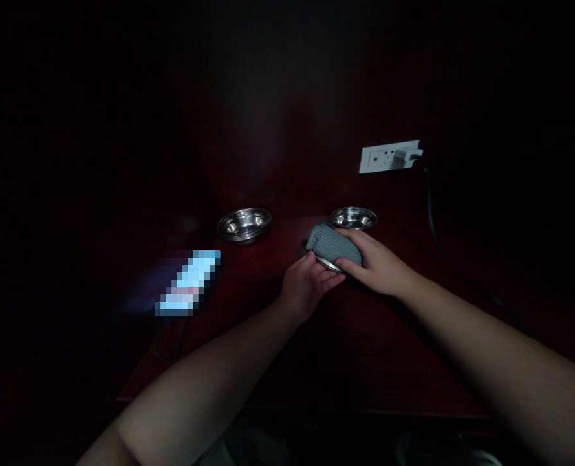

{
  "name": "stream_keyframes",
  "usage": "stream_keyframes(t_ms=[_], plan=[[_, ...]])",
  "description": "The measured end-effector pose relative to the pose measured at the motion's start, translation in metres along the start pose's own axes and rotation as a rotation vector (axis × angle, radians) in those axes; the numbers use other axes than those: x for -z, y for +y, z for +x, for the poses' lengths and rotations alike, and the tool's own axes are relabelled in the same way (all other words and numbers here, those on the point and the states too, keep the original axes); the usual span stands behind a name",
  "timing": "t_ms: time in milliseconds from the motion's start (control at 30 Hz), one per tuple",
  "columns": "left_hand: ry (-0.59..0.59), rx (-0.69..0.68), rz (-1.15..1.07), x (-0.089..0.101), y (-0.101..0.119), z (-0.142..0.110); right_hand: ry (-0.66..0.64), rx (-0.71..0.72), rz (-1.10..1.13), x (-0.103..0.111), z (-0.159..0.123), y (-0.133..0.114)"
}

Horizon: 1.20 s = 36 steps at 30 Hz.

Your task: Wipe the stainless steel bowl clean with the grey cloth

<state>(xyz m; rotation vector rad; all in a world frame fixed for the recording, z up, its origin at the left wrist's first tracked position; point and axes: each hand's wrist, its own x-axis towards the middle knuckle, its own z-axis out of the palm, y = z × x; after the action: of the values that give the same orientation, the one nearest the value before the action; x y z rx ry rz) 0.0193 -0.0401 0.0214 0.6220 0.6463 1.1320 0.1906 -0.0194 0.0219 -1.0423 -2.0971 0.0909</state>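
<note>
My left hand [306, 285] grips the rim of a shiny metal bowl [330, 264], thumb on the near edge and fingers underneath. Most of this bowl is hidden under a grey-green scrubbing sponge [334, 246] with a woven cover. Around the sponge's right end my right hand [374, 262] is closed, pressing it against the bowl. Just beyond the hands sits another metal bowl [354, 218] on the dark red table. To the left stands a stack of similar metal bowls [244, 224].
A lit phone [190, 285], its screen blurred, is at the table's left side with a thin cord [171, 346] near it. A wall socket [390, 157] holds a white plug, and a dark cable [433, 220] runs down to the right. The surroundings are very dark.
</note>
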Motion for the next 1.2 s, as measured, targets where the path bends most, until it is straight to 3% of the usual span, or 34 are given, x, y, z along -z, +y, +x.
stream_keyframes(t_ms=[633, 1200], plan=[[0.062, 0.026, -0.022, 0.0017, 0.0011, 0.0011, -0.007, -0.003, 0.005, 0.0008, -0.0002, -0.0028], [-0.085, 0.096, -0.076, 0.0014, 0.0014, -0.0023, -0.018, -0.022, 0.018, 0.0018, -0.0004, -0.0012]])
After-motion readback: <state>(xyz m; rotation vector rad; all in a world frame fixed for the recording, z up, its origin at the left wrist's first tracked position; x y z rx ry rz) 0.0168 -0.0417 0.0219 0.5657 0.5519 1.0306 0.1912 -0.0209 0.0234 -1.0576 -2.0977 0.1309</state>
